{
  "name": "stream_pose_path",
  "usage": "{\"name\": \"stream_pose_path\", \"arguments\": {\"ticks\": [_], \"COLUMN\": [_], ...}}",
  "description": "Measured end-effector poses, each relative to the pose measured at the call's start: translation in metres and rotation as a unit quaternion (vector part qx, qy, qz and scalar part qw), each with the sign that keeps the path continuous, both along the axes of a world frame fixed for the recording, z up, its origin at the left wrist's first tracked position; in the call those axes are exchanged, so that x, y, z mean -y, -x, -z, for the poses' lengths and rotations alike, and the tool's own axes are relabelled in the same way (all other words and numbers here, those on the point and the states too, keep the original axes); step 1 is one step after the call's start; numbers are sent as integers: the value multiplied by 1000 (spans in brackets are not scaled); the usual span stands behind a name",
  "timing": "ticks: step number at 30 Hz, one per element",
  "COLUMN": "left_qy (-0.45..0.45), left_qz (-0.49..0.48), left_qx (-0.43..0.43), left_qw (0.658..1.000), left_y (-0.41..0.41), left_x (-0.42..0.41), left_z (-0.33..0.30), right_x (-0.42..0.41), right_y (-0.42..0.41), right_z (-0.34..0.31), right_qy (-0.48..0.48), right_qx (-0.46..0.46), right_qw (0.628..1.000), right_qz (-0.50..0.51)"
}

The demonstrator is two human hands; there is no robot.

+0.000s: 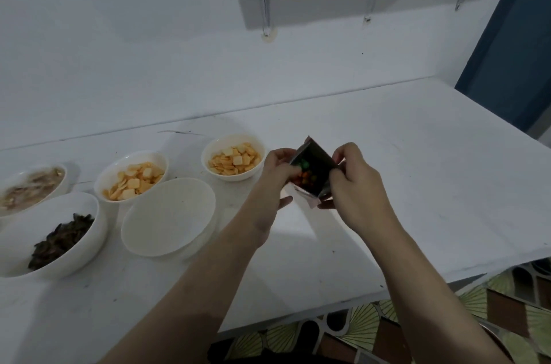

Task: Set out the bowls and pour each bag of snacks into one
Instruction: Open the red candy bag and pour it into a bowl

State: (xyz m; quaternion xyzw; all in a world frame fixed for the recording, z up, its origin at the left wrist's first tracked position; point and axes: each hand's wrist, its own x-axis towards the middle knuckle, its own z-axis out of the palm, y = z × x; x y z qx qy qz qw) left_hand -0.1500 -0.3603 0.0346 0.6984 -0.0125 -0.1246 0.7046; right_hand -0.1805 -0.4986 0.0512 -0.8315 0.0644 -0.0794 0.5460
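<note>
A small snack bag is held up over the white table, to the right of the bowls, its torn mouth pulled wide toward the camera so that the dark lining shows. Inside lie small round sweets – orange and red ones low down, a green one above them. The left hand pinches the left edge of the bag between thumb and curled fingers, and the right hand pinches the right edge the same way, the two spreading the opening between them. The bag hangs clear of the table, touching nothing but the fingers.

Just left of the hands stands an empty bowl, white and wide, the nearest one to the bag. Behind it sit two white bowls of pale orange square crackers – the right cracker bowl is close to the left hand, the left cracker bowl is just behind the empty one's rim. Further left, a bowl of dark snacks stands near the front, its dark shreds heaped to one side. Behind that, at the frame's left edge, a bowl of pale brown snacks is only partly in view and blurred, so its contents cannot be told.

The table runs back to a white wall. Below the table's near edge shows a floor patterned with green fans and brown squares
</note>
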Motion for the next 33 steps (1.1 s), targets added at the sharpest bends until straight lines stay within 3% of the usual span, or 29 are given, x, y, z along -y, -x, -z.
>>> {"name": "stream_pose_path", "arguments": {"ticks": [4, 8, 13, 16, 22, 26, 30, 33], "left_qy": [55, 53, 90, 109, 113, 76, 24, -18], "left_qz": [-62, -121, -115, -95, -82, -108, -169, -179], "left_qx": [35, 18, -37, -64, -69, -57, -46, -7], "left_qw": [996, 991, 989, 987, 988, 990, 984, 984], "left_y": [-8, -23, -42, -47, -62, -71, -76, -81], "left_x": [-33, -75, -130, -176, -239, -267, -284, -289], "left_z": [-6, -11, -27, -33, -23, -6, 2, 7], "right_x": [-25, -62, -112, -156, -229, -259, -267, -272], "right_y": [4, 8, 11, 8, 4, -5, -22, -29], "right_z": [-22, -48, -65, -66, -54, -41, -25, -18], "right_qy": [-35, -69, -177, -180, -124, 7, 178, 197], "right_qx": [34, 87, 107, 97, 74, 95, 124, 123], "right_qw": [999, 994, 976, 975, 986, 995, 974, 964], "right_qz": [2, -10, -63, -81, -83, -19, 70, 126]}}
